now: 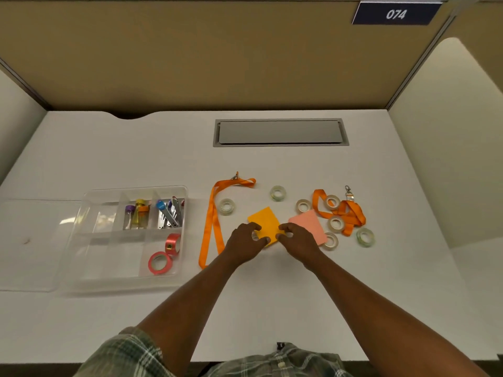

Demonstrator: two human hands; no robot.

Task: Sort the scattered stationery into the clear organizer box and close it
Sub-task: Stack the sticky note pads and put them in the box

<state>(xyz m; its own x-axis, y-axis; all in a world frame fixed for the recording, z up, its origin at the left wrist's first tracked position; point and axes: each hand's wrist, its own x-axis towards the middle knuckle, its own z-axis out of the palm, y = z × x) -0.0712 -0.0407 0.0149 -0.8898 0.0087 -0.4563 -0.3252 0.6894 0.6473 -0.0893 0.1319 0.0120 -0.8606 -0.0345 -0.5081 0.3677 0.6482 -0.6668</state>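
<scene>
Hands met at the middle of the white desk (pixel 272 308): the left hand (pixel 246 242) and the right hand (pixel 298 240) both had curled fingers pinching the near edge of an orange sticky-note pad (pixel 265 220). A pink pad (pixel 310 224) lay touching it at 3 o'clock, partly under the right hand. Clear tape rolls (pixel 336 223) and a tangled orange lanyard (pixel 351 213) were scattered further toward 3 o'clock. Another lanyard (pixel 211 221) stretched just left of the hands. At 9 o'clock sat the clear organizer box (pixel 130 278), open, its lid (pixel 30 246) flat beside it, holding red tape rolls (pixel 160 262), markers and metal clips.
</scene>
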